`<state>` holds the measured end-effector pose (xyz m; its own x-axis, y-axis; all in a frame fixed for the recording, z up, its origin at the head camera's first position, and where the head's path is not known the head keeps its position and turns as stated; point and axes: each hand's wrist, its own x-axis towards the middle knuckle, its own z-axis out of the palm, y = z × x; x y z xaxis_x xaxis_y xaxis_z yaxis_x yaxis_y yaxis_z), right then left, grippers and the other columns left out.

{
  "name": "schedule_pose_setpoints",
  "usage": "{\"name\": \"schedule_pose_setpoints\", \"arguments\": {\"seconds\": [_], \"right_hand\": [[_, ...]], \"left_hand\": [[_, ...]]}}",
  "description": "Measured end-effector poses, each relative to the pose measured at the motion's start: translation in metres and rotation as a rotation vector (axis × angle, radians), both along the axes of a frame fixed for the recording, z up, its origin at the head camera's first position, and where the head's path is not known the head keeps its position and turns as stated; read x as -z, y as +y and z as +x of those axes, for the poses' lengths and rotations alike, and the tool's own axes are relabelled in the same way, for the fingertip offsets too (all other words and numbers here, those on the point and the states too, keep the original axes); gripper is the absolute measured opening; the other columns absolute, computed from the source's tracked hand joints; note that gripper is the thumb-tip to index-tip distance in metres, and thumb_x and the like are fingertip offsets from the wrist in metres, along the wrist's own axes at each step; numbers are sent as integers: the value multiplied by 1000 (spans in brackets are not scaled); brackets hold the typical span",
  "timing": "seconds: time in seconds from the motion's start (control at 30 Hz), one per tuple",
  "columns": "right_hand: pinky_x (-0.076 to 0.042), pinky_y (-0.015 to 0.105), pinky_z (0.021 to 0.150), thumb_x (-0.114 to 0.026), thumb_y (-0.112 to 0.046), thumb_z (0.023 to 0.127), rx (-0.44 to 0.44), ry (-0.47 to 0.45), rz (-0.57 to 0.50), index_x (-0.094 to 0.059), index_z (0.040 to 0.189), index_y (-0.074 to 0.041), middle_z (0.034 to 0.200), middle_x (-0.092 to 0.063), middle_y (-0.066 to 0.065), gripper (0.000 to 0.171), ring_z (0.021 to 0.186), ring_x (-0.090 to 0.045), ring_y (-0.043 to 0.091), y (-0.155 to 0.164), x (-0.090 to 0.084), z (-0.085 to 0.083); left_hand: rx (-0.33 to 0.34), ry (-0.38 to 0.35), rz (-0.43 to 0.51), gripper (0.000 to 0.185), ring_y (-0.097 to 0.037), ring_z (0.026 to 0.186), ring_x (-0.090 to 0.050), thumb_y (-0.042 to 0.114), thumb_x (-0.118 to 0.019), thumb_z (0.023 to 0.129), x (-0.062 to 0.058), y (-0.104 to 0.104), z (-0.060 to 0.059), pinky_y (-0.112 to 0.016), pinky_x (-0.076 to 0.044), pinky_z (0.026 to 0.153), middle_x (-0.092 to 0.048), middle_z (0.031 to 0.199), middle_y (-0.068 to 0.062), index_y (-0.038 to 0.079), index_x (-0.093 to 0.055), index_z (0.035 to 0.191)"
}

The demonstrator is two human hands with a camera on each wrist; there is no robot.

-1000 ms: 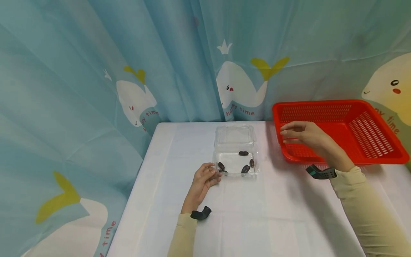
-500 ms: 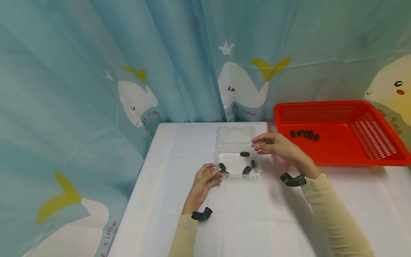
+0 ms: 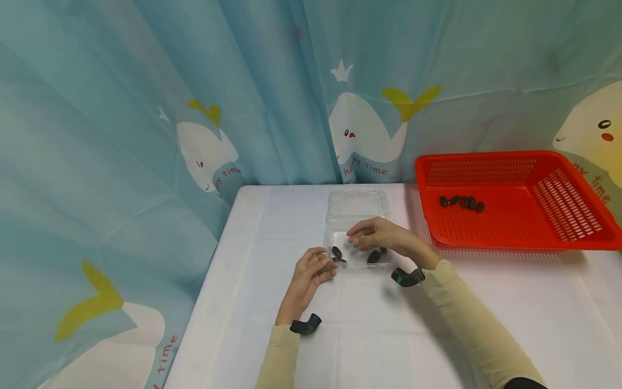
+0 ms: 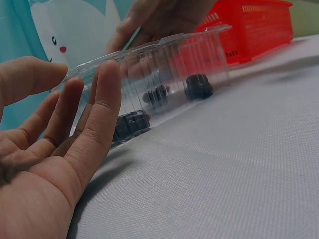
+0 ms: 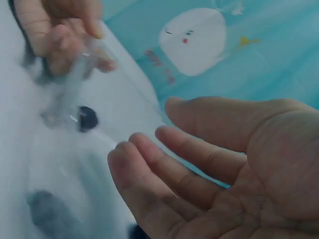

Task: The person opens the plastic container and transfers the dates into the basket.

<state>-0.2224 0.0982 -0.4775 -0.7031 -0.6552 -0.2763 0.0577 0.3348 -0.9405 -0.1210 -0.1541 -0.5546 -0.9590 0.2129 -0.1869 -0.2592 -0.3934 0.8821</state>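
An open clear plastic clamshell box stands on the white table, its lid folded back. Several dark oval pieces resembling dates lie in it; close up they appear wrinkled. My left hand holds the box's near left corner, thumb at the rim and fingers against the outer wall. Over the box reaches my right hand, fingers loosely curved and apart from the thumb, with nothing between them in the right wrist view. It covers the box's middle and far right part in the head view.
A red plastic basket with slotted walls stands at the back right. Several more of the dark oval pieces lie in its left part. A blue curtain with whale prints hangs behind the table and to its left.
My right hand has moved left from above the red basket to over the box, uncovering the dark pieces in the basket. The left hand has stayed at the box's corner.
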Motion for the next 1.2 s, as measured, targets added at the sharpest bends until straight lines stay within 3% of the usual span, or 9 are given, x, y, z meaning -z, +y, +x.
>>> {"name": "schedule_pose_setpoints", "arguments": {"seconds": [0.5,0.6,0.8,1.2], "right_hand": [[-62,30,77,-70,-6,96,154,120,174,-65,130,7,115,-72,21,36,88,-74,21,-53,21,13],[-58,28,71,-72,-7,95,185,201,229,-68,126,6,107,-74,18,34,80,-70,18,-61,21,20],[-57,32,73,-77,-8,91,265,339,314,-73,113,4,96,-74,14,25,82,-67,21,-76,22,31],[-56,35,75,-82,-9,88,281,354,373,-75,102,-1,93,-73,11,17,82,-65,21,-82,26,31]], "left_hand": [[3,9,19,31,-15,104,-74,7,-55,108,0,1,-1,-27,-62,91,-64,109,-2,3,-46,137],[6,8,15,30,-15,105,-73,8,-54,108,2,1,1,-28,-62,91,-63,109,-1,3,-46,136],[8,19,11,29,-14,104,-73,7,-53,108,2,0,1,-28,-62,90,-64,111,-2,5,-46,136],[14,31,19,28,-14,103,-73,6,-53,108,2,-1,0,-27,-62,90,-65,109,-2,5,-47,135]]}}
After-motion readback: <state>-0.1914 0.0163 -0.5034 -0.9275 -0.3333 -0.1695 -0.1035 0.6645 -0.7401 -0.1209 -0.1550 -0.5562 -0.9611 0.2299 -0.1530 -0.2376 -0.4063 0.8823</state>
